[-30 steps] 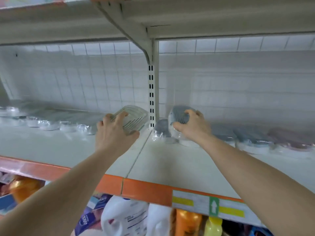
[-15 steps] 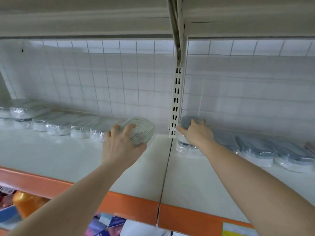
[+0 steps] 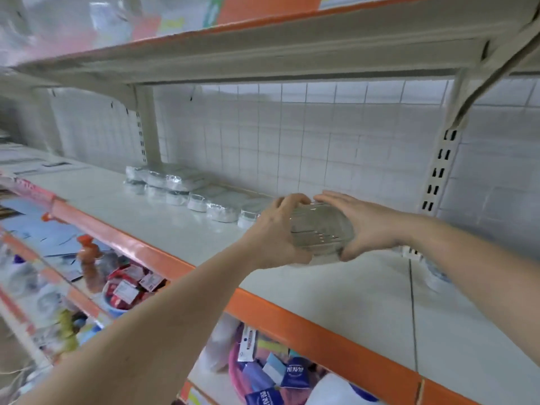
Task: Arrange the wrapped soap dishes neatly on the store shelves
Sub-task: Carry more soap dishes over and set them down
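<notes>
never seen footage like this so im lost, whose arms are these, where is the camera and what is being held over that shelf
There is no machine here. A person wears a wide-angle camera on the head, looking forward and down, so the two bare arms reaching in from the bottom are their own.

Both hands hold one clear ribbed soap dish in see-through wrap: the left hand grips its left end, and the right hand cups its right end. Whether it touches the white store shelf I cannot tell.

To the left, at the back of the shelf, sits a row of wrapped soap dishes, partly stacked at the far end. The shelf has an orange front strip, and mixed packaged goods fill the level below.
</notes>
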Motion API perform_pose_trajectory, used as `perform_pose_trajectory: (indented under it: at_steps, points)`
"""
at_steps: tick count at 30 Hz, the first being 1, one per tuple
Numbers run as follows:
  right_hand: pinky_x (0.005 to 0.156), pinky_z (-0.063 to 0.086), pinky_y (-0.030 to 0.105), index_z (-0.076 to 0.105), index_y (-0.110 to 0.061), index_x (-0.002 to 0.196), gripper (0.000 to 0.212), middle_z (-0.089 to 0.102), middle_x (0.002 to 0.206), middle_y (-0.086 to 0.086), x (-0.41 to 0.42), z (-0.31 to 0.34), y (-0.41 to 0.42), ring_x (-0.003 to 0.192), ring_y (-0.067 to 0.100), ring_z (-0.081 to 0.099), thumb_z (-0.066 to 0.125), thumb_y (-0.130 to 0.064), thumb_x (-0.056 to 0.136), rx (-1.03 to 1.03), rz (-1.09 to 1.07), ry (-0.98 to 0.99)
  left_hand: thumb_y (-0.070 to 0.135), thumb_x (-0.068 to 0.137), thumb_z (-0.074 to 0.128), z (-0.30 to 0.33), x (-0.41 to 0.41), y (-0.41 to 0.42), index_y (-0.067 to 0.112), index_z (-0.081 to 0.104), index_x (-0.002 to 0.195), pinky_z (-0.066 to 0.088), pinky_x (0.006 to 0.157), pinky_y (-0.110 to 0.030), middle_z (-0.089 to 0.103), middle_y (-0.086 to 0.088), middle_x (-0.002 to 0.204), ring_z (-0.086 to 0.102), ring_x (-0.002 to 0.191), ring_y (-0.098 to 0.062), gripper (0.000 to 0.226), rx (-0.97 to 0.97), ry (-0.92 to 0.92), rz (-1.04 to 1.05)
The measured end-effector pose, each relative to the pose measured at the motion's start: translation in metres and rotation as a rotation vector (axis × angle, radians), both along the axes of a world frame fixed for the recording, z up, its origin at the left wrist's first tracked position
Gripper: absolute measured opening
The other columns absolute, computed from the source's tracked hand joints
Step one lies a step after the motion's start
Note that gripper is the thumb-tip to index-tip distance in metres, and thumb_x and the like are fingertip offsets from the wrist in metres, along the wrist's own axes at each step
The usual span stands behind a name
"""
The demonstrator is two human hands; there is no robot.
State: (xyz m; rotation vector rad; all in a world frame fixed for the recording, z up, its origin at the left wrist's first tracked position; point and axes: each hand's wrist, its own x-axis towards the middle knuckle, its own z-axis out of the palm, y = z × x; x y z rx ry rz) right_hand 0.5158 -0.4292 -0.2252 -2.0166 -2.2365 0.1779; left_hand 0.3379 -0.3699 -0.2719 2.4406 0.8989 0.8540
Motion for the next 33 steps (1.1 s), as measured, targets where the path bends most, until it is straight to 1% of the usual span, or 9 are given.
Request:
perform_pose_trajectory:
  at_steps: [3, 8, 13, 21, 23, 26, 27, 30, 33]
  points:
    - [0.088, 0.032, 0.013, 0.027, -0.034, 0.142, 0.099, 0.037, 0.131, -0.014, -0.04, 0.005, 0.031, 0.12, 0.005, 0.038, 0.082, -0.017, 0.062, 0.028, 0.031, 0.098, 0.012, 0.064, 0.079, 0.005, -0.049, 0.033, 0.028, 0.033, 0.135, 0.033, 0.078, -0.017, 0.041, 0.004, 0.124, 0.043, 0.103, -0.012, 0.086, -0.007, -0.018, -0.029]
    - [0.091, 0.035, 0.023, 0.037, -0.034, 0.137, 0.087, 0.043, 0.125, -0.003, -0.119, -0.004, 0.123, 0.115, 0.014, 0.044, 0.082, -0.038, 0.062, 0.222, -0.046, 0.158, 0.022, 0.072, 0.076, -0.005, -0.139, 0.119, 0.029, 0.019, 0.145, 0.026, 0.088, -0.013, 0.028, 0.001, 0.143, 0.036, 0.126, -0.015, 0.093, 0.081, -0.071, 0.131]
    - [0.09, 0.041, 0.029, 0.038, -0.028, 0.137, 0.078, 0.039, 0.132, 0.008, -0.194, -0.029, 0.246, 0.113, 0.023, 0.048, 0.072, -0.045, 0.069, 0.371, -0.425, 0.327, 0.023, 0.084, 0.064, -0.028, -0.231, 0.22, 0.027, 0.027, 0.142, 0.033, 0.095, -0.025, 0.03, -0.001, 0.145, 0.036, 0.129, -0.02, 0.069, 0.063, 0.107, 0.259]
    - [0.097, 0.037, 0.038, 0.041, -0.005, 0.132, 0.077, 0.036, 0.129, 0.017, -0.233, -0.044, 0.36, 0.12, 0.032, 0.037, 0.056, -0.059, 0.079, 0.295, -0.874, 0.136, 0.023, 0.088, 0.059, -0.028, -0.261, 0.31, 0.027, 0.035, 0.139, 0.031, 0.098, -0.023, 0.03, 0.001, 0.144, 0.034, 0.13, -0.018, 0.056, 0.062, 0.16, 0.146]
    - [0.097, 0.035, 0.034, 0.046, -0.005, 0.129, 0.071, 0.04, 0.13, 0.016, -0.237, -0.047, 0.367, 0.122, 0.031, 0.038, 0.055, -0.057, 0.082, 0.218, -0.865, 0.148, 0.023, 0.088, 0.059, -0.029, -0.261, 0.32, 0.027, 0.036, 0.138, 0.031, 0.1, -0.025, 0.03, 0.001, 0.144, 0.033, 0.131, -0.019, 0.055, 0.059, 0.164, 0.129]
    - [0.087, 0.038, 0.03, 0.058, -0.008, 0.091, 0.039, 0.053, 0.125, 0.015, -0.247, -0.053, 0.376, 0.121, 0.029, 0.043, 0.063, -0.046, 0.081, 0.192, -0.748, 0.212, 0.024, 0.088, 0.059, -0.031, -0.259, 0.329, 0.026, 0.037, 0.138, 0.031, 0.102, -0.025, 0.031, 0.0, 0.144, 0.034, 0.13, -0.019, 0.055, 0.051, 0.163, 0.106]
    - [0.084, 0.039, 0.03, 0.057, -0.008, 0.087, 0.034, 0.054, 0.123, 0.015, -0.25, -0.055, 0.38, 0.12, 0.028, 0.044, 0.066, -0.04, 0.081, 0.206, -0.735, 0.215, 0.024, 0.088, 0.059, -0.031, -0.258, 0.331, 0.026, 0.038, 0.138, 0.03, 0.102, -0.025, 0.031, 0.0, 0.143, 0.034, 0.13, -0.019, 0.055, 0.047, 0.162, 0.101]
    - [0.092, 0.04, 0.03, 0.053, -0.005, 0.119, 0.036, 0.047, 0.13, 0.016, -0.252, -0.063, 0.387, 0.122, 0.029, 0.043, 0.059, -0.022, 0.088, 0.279, -0.734, 0.196, 0.023, 0.088, 0.059, -0.033, -0.257, 0.336, 0.026, 0.039, 0.137, 0.029, 0.101, -0.023, 0.032, 0.001, 0.143, 0.034, 0.13, -0.018, 0.053, 0.044, 0.144, 0.092]
    - [0.095, 0.04, 0.03, 0.048, -0.007, 0.125, 0.037, 0.042, 0.135, 0.016, -0.247, -0.066, 0.387, 0.124, 0.03, 0.044, 0.051, -0.017, 0.089, 0.276, -0.717, 0.181, 0.024, 0.089, 0.058, -0.034, -0.252, 0.337, 0.024, 0.039, 0.137, 0.027, 0.101, -0.022, 0.034, 0.001, 0.142, 0.033, 0.13, -0.017, 0.052, 0.06, 0.146, 0.099]
